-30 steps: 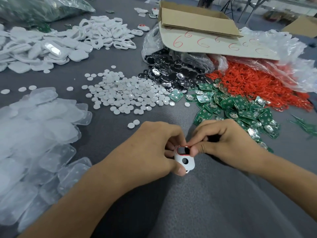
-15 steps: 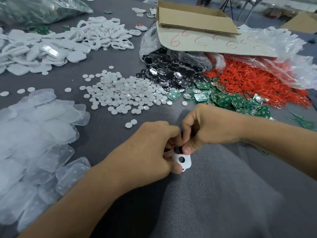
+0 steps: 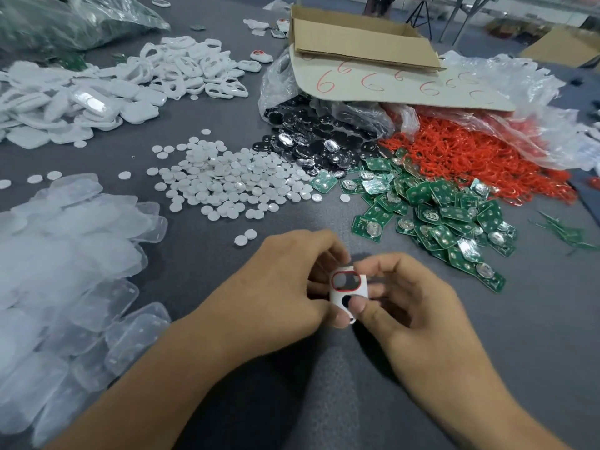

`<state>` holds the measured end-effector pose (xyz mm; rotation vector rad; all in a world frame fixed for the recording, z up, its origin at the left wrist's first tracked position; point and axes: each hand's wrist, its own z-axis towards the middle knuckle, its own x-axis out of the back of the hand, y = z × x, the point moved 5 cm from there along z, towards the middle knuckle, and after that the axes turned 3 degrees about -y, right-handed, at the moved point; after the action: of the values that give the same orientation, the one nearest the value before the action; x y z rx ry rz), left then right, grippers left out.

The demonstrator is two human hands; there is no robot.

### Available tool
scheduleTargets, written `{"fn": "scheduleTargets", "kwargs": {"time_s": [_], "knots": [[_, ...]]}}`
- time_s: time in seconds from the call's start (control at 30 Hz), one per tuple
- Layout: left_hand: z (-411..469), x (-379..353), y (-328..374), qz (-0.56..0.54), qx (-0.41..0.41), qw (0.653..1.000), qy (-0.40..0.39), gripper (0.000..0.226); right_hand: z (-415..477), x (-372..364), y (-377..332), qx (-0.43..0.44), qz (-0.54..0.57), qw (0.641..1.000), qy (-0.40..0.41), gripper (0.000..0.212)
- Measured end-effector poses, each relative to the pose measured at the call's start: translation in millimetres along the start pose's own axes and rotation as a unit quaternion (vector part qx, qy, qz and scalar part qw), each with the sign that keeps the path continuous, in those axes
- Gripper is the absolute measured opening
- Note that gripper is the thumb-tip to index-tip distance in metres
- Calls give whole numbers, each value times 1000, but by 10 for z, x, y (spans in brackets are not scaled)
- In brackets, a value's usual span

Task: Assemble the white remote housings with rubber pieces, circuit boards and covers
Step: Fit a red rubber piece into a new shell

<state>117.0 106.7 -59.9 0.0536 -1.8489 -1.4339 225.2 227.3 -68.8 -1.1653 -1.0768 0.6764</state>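
Both my hands hold one white remote housing (image 3: 339, 295) low in the middle, above the grey table (image 3: 535, 319). A red rubber ring lines its upper window and a round hole shows below it. My left hand (image 3: 285, 284) grips the housing's left side with curled fingers. My right hand (image 3: 402, 300) pinches its right side, thumb by the round hole. Green circuit boards (image 3: 435, 216) lie just beyond my right hand, red rubber rings (image 3: 470, 160) behind them.
White round buttons (image 3: 227, 180) spread ahead of my left hand. Clear plastic covers (image 3: 65, 254) pile at the left. White housings (image 3: 113, 82) lie far left, black and silver pieces (image 3: 318, 138) spill from a bag, and a cardboard box (image 3: 357, 37) stands behind.
My right hand has drawn back from above the housing to its right side, and the housing's red-ringed window now shows fully. My left hand keeps its hold.
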Motion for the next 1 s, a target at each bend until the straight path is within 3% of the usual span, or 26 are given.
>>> {"fn": "scheduleTargets", "kwargs": {"time_s": [0.1, 0.27, 0.6, 0.73, 0.9, 1.0], "knots": [[9, 51, -1, 4, -17, 1000, 6, 44, -43, -46, -28, 20, -20, 998, 57, 36], [-8, 68, -46, 104, -23, 994, -30, 41, -63, -90, -132, 94, -258, 959, 76, 22], [-26, 131, -114, 108, -36, 991, -64, 40, -102, -50, -30, 50, -165, 985, -5, 48], [-31, 132, -135, 124, -41, 989, -69, 39, 78, 18, -52, 19, -155, 988, -9, 37], [47, 283, -190, 83, -13, 996, 0, 65, 674, 74, -305, 98, -337, 931, 101, 25], [61, 258, -189, 99, -18, 995, 7, 69, 1123, -10, -297, 76, -461, 880, 90, 19]]}}
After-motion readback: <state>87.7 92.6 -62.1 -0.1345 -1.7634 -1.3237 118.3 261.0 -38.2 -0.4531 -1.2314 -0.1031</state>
